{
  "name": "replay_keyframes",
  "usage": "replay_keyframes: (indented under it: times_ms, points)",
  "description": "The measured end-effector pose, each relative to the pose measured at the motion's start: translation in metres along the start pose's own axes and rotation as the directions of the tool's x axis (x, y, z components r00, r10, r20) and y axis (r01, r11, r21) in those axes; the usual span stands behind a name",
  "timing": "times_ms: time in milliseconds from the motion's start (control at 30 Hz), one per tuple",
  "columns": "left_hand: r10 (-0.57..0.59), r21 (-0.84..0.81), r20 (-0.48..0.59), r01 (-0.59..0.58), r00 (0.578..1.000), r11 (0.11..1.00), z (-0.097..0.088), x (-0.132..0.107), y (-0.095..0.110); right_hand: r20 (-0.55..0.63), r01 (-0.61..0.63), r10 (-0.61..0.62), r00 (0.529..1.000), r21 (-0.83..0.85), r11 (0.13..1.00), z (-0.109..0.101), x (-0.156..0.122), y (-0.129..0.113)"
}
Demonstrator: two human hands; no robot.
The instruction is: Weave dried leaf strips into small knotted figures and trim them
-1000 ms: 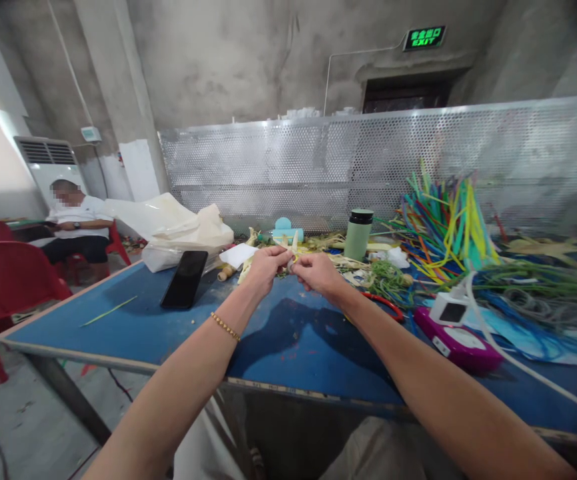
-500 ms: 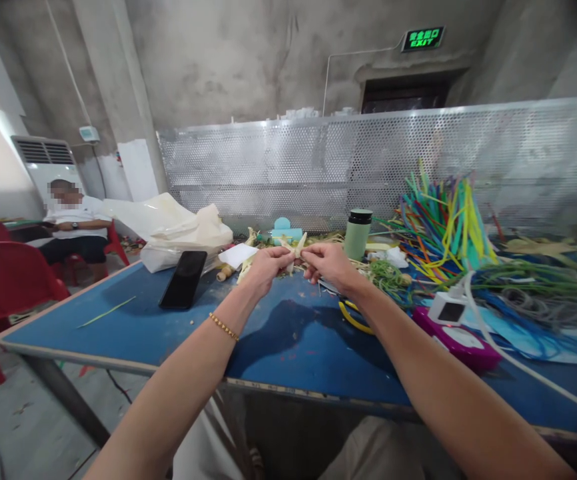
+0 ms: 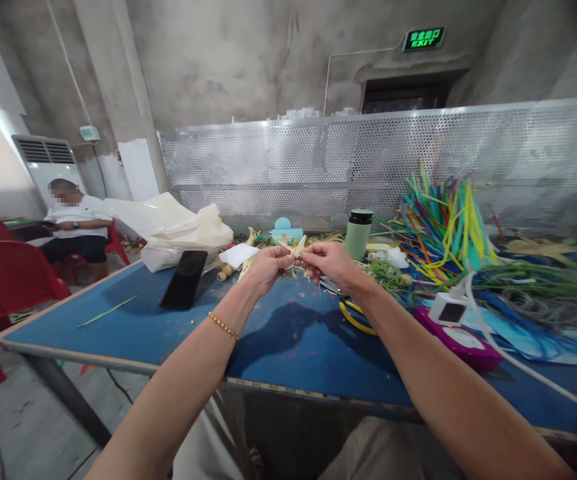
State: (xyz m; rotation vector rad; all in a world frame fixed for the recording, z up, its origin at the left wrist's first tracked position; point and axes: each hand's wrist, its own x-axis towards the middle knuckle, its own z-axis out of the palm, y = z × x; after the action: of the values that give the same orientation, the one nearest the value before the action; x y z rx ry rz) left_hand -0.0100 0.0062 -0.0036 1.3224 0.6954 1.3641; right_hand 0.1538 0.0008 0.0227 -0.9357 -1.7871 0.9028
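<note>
Above the blue table (image 3: 278,353), my left hand (image 3: 269,267) and my right hand (image 3: 329,261) meet in front of me. Between their fingertips is a small pale yellow piece of folded, leaf-like strips (image 3: 299,248), with pointed ends sticking up. Both hands are closed in a pinch on it; the fingers cover its lower part. Yellow-handled scissors (image 3: 356,319) lie beneath my right forearm, their blades partly hidden by it. A white card (image 3: 238,255) and pale plant strips lie just left of my left hand.
A black phone (image 3: 183,280) and white plastic bag (image 3: 181,230) are at left. Behind my right hand stands a green bottle (image 3: 358,237). Colourful strips (image 3: 448,227), a purple power strip (image 3: 461,340) and a white cable (image 3: 523,363) occupy the right. A seated person (image 3: 78,220) is far left.
My hands stay at nearly the same place with the pale piece between them. The fingers of my right hand have shifted slightly. The rest looks the same.
</note>
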Motion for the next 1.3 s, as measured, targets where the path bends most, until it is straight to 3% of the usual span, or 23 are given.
replay_keyframes:
  times_ms: [933,1033,1133,1300]
  points:
    - [-0.051,-0.121,0.001,0.050,0.999,0.991,0.0042,-0.0007,0.0022,-0.047,0.067,-0.072,0.996,-0.103,0.992,-0.0028,0.0022,0.0028]
    - [-0.031,-0.085,-0.012,0.030,0.999,0.996,0.0038,-0.0001,0.0015,-0.057,0.066,-0.074,0.996,-0.128,0.990,-0.0038,0.0019,0.0018]
    - [-0.002,0.000,-0.025,0.002,1.000,1.000,0.0048,-0.0010,0.0018,-0.139,0.052,-0.066,0.988,-0.103,0.993,-0.0051,0.0013,-0.0002]
    - [0.000,0.014,0.047,-0.001,0.999,1.000,0.0067,-0.0032,0.0016,-0.130,0.066,-0.071,0.989,-0.037,0.997,-0.0070,-0.0006,-0.0040]
